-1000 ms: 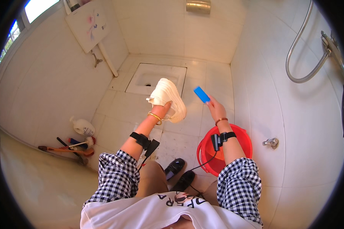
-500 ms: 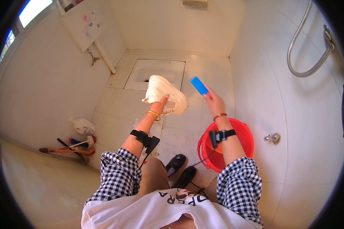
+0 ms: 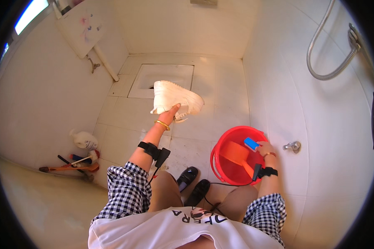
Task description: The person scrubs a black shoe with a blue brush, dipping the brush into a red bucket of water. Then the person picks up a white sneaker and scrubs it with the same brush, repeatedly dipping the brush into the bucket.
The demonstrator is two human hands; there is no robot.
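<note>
A white shoe (image 3: 172,96) is gripped in my left hand (image 3: 169,115), held up over the tiled floor with its sole turned up and away. My fingers are mostly hidden by the shoe. At the right, my right hand (image 3: 266,148) is closed on a blue brush (image 3: 251,144) with a pale underside. It hovers over the right part of a red bucket (image 3: 217,169). Inside the bucket lies an orange dipper (image 3: 235,152), its handle pointing toward me.
A squat toilet (image 3: 182,71) is set in the floor ahead. By the left wall lie a white bottle (image 3: 85,140) and several brushes (image 3: 73,167). A tap (image 3: 292,147) juts from the right wall, below a hanging shower hose (image 3: 334,76). My black shoes (image 3: 197,193) stand left of the bucket.
My right hand has come down and to the right with the blue brush, from beside the shoe to over the bucket. The shoe stays raised in my left hand, turned slightly.
</note>
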